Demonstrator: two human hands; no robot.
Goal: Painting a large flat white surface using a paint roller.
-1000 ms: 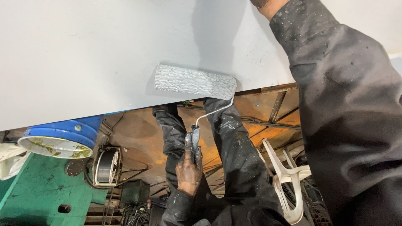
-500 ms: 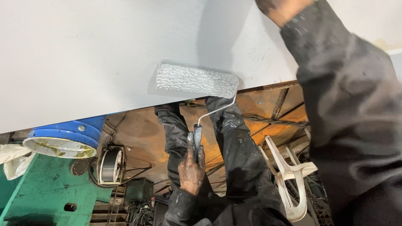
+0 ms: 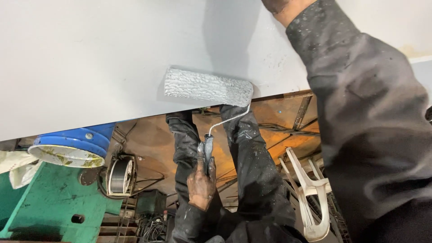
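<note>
While fingers (image 3: 208, 167) stay wrapped tight around the roller handle (image 3: 208, 148), left hand (image 3: 201, 183) keeps the paint roller (image 3: 208, 87) on the grey panel (image 3: 103, 58), slightly lower-left than before. Right hand (image 3: 281, 5) mostly out of frame; fingers unseen.

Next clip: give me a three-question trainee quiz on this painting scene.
1. True or false: the paint roller lies against the grey panel.
2. Which hand grips the roller's handle?
3. What shows at the lower left, under the panel's edge? A blue bucket; B red ladder; C yellow crate.
Key: 1 true. 2 the left hand. 3 A.
</note>
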